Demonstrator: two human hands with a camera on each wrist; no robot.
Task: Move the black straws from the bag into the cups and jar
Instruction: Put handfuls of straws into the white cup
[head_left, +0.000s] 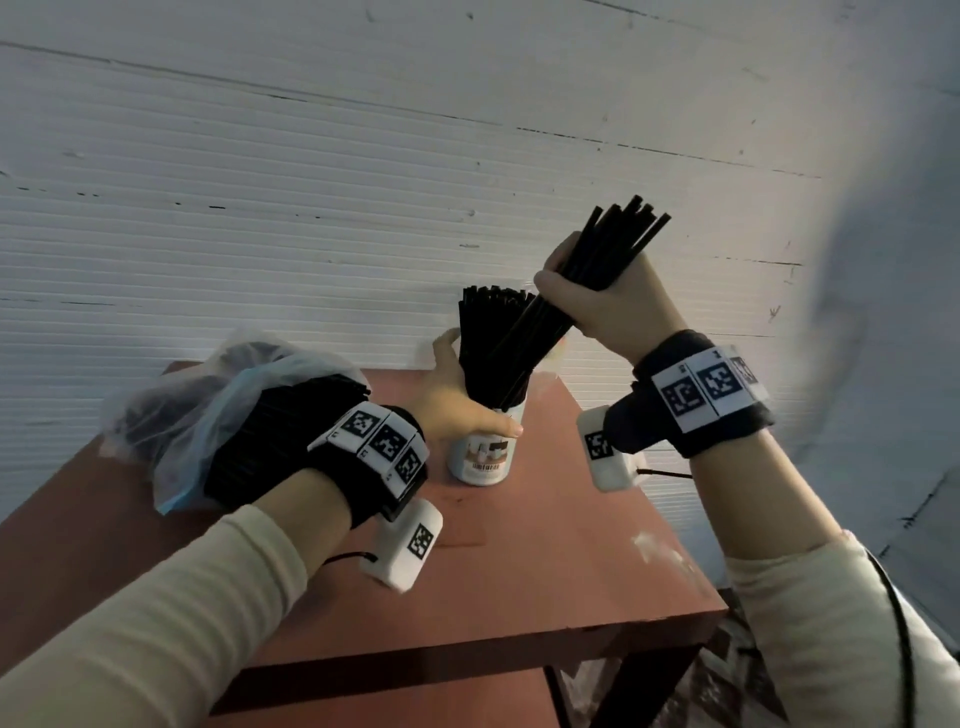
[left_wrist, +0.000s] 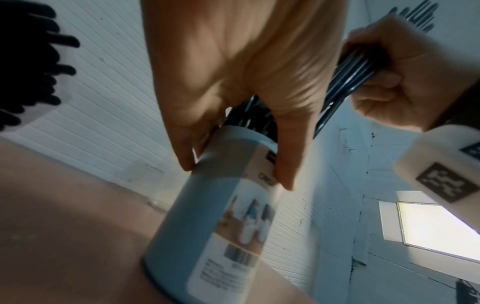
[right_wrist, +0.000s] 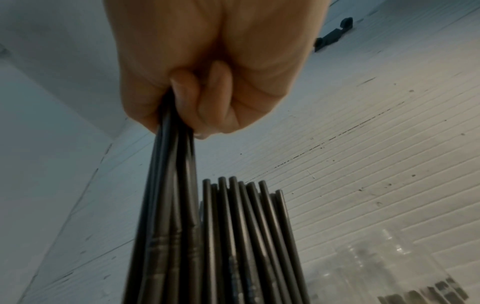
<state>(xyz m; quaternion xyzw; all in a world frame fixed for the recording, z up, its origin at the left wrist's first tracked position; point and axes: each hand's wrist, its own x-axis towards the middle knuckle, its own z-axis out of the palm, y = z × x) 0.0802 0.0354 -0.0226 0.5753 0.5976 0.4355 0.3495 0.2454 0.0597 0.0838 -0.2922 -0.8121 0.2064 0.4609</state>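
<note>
Right hand (head_left: 597, 296) is clenched around a tilted bundle of black straws (head_left: 582, 275), raised over the cup (head_left: 483, 452), whose rim is gripped by the left hand (head_left: 457, 410) near the desk's (head_left: 519, 571) far edge. Behind the left wrist, the bag (head_left: 208, 410) is partly hidden.

Standing against a white ribbed wall (head_left: 311, 171): a reddish-brown table (head_left: 545, 571), with scuffs and dark marks showing on the panels above it. Glowing low on that wall, right of the table in the left wrist view: a bright rectangular panel (left_wrist: 439, 228).
</note>
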